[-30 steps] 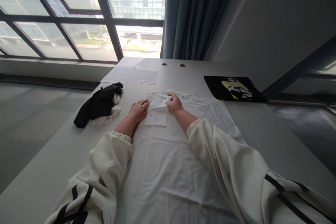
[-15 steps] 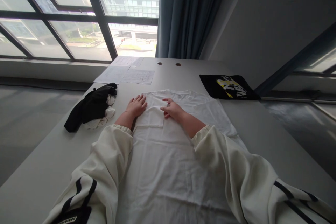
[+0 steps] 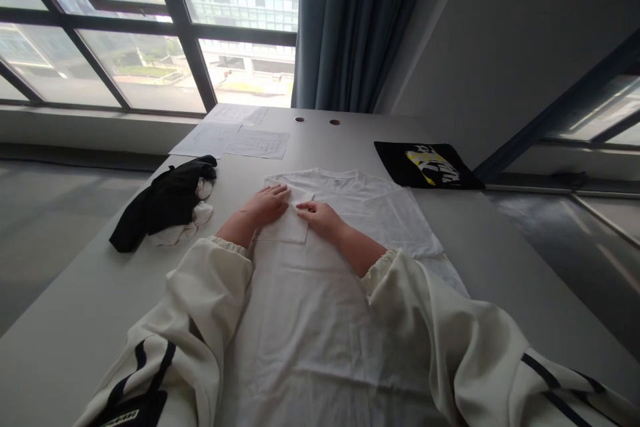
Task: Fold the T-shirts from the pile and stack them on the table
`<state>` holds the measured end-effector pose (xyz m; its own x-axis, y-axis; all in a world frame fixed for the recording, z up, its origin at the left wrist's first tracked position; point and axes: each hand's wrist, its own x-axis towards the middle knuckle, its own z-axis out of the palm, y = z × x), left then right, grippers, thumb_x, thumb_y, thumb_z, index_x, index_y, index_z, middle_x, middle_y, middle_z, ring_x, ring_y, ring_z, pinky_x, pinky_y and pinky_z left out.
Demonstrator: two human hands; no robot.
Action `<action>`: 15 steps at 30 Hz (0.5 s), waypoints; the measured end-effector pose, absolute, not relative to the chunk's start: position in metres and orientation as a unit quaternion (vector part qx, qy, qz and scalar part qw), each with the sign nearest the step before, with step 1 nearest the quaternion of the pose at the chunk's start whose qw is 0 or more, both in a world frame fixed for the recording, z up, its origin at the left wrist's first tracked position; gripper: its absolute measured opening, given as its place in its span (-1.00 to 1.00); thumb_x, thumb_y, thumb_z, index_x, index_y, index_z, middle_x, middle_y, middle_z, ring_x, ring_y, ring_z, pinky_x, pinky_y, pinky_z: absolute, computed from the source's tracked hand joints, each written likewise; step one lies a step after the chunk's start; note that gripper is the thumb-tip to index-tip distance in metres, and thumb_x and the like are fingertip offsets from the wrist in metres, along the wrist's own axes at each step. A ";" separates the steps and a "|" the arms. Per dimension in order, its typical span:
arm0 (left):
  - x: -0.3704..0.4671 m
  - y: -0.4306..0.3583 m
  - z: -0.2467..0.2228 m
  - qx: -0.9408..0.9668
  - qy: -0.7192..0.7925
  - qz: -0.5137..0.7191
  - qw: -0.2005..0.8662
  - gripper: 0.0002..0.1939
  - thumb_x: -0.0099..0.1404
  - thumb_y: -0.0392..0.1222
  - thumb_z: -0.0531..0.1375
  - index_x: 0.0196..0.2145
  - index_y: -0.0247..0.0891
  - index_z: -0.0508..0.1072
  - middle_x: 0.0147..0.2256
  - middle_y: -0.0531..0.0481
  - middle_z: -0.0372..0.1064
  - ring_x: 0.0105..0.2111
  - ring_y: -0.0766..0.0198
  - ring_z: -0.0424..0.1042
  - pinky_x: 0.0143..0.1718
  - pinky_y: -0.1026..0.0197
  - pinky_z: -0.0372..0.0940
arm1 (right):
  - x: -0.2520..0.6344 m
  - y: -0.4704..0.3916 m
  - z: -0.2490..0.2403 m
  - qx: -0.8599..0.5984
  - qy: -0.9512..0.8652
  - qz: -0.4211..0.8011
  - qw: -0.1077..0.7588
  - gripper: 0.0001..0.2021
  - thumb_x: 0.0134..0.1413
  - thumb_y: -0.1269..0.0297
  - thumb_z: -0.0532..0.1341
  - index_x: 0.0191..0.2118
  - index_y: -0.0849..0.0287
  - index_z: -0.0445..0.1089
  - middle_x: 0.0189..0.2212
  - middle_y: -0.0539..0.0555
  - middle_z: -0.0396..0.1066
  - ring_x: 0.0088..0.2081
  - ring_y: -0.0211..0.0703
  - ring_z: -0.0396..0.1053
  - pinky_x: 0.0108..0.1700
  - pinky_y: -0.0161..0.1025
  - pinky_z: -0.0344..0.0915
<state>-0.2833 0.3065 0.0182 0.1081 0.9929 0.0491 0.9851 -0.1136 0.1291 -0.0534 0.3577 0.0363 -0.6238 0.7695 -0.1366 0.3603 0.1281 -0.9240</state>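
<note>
A white T-shirt [image 3: 320,307] lies spread on the table, its collar toward the far side. Its left sleeve part is folded inward over the shirt body. My left hand [image 3: 270,205] rests flat on that folded part near the shirt's left shoulder, fingers stretched out. Just to its right, my right hand [image 3: 320,217] pinches a bit of the white fabric, raising a small peak at the fingertips. The shirt's right sleeve lies spread out flat.
On the left of the table [image 3: 65,347] sits a crumpled black garment [image 3: 170,197] with whitish cloth [image 3: 200,213]. Paper sheets [image 3: 257,143] lie at the far left. A folded black cloth with a yellow and white print [image 3: 425,165] lies at the far right.
My left hand has shifted right, further onto the folded fabric. The fingers of my right hand have closed on the cloth. The whole view has moved slightly.
</note>
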 end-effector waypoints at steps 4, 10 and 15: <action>-0.274 0.304 0.020 0.752 0.655 0.051 0.053 -0.33 0.49 0.10 0.09 0.48 -0.05 0.19 0.51 -0.15 -0.05 0.49 -0.10 -0.03 0.47 -0.20 -0.07 | -0.066 0.366 0.034 -0.407 -0.622 0.619 0.253 -0.55 0.14 0.20 0.34 0.13 0.24 0.54 -0.08 0.13 0.58 -0.25 -0.22 0.48 -0.24 -0.33 0.47; -0.261 0.298 0.033 0.753 0.651 0.017 0.092 -0.32 0.45 0.27 0.11 0.46 0.23 0.16 0.55 -0.03 -0.18 0.52 -0.27 -0.22 0.39 -0.56 -0.24 | -0.069 0.383 0.042 -0.414 -0.712 0.489 0.289 -0.32 0.14 0.19 0.30 0.37 0.25 0.33 0.22 0.27 0.42 -0.05 0.01 0.53 0.00 -0.05 0.53; -0.251 0.301 0.030 0.733 0.674 0.006 0.086 -0.32 0.52 0.30 -0.05 0.51 0.21 0.02 0.56 0.00 -0.25 0.53 -0.24 -0.28 0.40 -0.57 -0.32 | -0.053 0.361 0.037 -0.346 -0.859 0.260 0.274 -0.43 0.14 0.35 0.28 0.29 0.27 0.41 0.29 0.34 0.31 0.25 0.12 0.32 0.34 0.05 0.26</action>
